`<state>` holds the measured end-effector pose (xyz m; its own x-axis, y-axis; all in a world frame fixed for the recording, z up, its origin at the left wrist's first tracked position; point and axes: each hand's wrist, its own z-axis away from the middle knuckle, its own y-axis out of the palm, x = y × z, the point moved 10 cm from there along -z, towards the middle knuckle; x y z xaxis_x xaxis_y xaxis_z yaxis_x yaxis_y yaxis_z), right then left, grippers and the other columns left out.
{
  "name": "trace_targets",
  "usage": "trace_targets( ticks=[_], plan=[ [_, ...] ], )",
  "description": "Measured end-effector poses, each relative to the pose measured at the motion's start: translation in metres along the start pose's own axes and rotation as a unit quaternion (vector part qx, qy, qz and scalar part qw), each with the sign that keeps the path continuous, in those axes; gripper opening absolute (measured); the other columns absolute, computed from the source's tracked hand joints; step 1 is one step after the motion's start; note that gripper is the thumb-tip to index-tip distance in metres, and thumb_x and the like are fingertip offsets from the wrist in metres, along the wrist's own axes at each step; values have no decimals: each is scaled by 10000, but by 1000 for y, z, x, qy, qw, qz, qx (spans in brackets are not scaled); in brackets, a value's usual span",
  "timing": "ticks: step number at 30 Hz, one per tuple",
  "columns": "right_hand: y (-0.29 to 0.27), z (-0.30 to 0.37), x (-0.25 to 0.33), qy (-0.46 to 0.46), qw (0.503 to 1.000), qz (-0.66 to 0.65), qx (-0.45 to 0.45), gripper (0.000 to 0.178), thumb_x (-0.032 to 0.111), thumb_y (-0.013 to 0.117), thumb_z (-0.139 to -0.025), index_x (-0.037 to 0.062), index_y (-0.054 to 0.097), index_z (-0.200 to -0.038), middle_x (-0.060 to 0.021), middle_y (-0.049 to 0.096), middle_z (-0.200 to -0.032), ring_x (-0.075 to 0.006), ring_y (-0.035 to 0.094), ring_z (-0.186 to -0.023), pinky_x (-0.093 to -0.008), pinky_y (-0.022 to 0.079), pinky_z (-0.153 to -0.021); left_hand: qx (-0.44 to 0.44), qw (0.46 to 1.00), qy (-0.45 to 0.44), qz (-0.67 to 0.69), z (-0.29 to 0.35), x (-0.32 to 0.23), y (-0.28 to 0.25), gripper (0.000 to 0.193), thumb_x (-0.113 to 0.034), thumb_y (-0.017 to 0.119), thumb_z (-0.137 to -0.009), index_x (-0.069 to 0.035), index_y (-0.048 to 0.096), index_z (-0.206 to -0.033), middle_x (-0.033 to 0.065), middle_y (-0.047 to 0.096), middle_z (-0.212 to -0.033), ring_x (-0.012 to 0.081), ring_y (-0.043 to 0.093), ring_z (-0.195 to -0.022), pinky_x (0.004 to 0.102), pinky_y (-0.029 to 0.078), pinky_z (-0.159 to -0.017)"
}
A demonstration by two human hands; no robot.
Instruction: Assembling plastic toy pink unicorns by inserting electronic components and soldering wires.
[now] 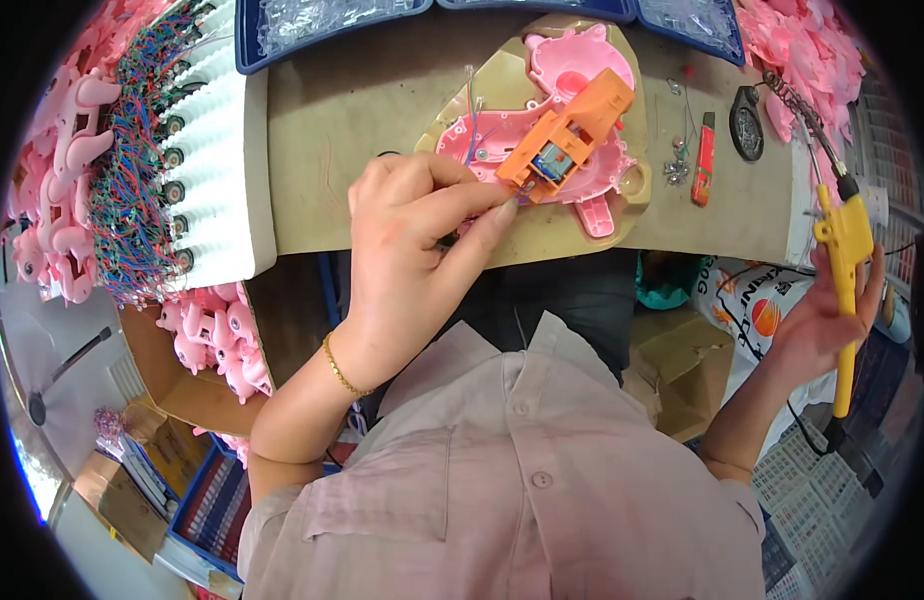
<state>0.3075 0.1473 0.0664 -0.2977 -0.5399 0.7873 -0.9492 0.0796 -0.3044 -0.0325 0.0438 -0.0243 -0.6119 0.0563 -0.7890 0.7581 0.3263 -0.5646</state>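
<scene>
My left hand (417, 225) is closed in a pinch at the lower left end of an orange plastic gearbox (582, 125) with a small motor (554, 162) inside. What the fingertips hold is too small to make out; thin wires show beside them. The gearbox sits in an open pink toy shell half (572, 65), which rests in a tan holding fixture (637, 185). Loose coloured wires (473, 125) stick up from the shell's left part. Out to the right, apart from the shell, my right hand (822, 320) is wrapped round a yellow soldering gun (844, 240).
Right of the fixture lie small screws (676, 165), a red cutter knife (703, 160) and a black oval part (747, 123). Blue trays (332, 38) of clear parts line the back. At left stands a white foam rack (247, 150) with bundled wires (137, 180) and pink toy bodies (67, 170).
</scene>
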Motion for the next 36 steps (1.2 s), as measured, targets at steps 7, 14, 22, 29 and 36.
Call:
trace_targets(
  ticks=[7,14,22,29,36],
  plan=[
    [25,81,36,16,997,-55,48,666,289,636,-869,-38,320,-1355,-238,522,-1226,-331,564,-1101,-440,488,-899,-12,1000,0,-22,3,2,-2,79,-118,704,-756,-92,711,-830,2,599,-814,188,493,-830,321,359,-781],
    [102,92,80,-145,931,-102,320,613,234,710,-820,-31,382,-1266,-342,578,-1049,-359,662,-717,-400,558,-650,-6,1000,-2,-27,3,4,-1,73,-152,708,-750,-122,715,-816,-14,595,-804,189,496,-808,338,334,-787],
    [134,110,25,354,814,-168,430,467,50,595,-792,-58,464,-1226,-255,642,-1003,-247,684,-784,-287,534,-670,0,1000,-8,-28,1,3,-1,82,-134,698,-758,-86,711,-823,6,592,-792,186,494,-808,317,352,-774],
    [126,96,62,-74,936,-77,335,503,-13,701,-708,-52,488,-1162,-299,617,-1013,-311,681,-774,-321,543,-638,11,999,-7,-30,0,3,1,98,-120,689,-769,-60,711,-844,22,584,-775,177,487,-808,297,366,-760],
    [140,96,66,-55,889,-54,450,536,56,759,-711,-30,455,-1145,-347,586,-1035,-345,677,-719,-323,510,-489,16,999,-12,-25,-2,1,2,94,-124,690,-773,-60,710,-840,21,585,-775,175,488,-806,296,366,-759]
  ],
)
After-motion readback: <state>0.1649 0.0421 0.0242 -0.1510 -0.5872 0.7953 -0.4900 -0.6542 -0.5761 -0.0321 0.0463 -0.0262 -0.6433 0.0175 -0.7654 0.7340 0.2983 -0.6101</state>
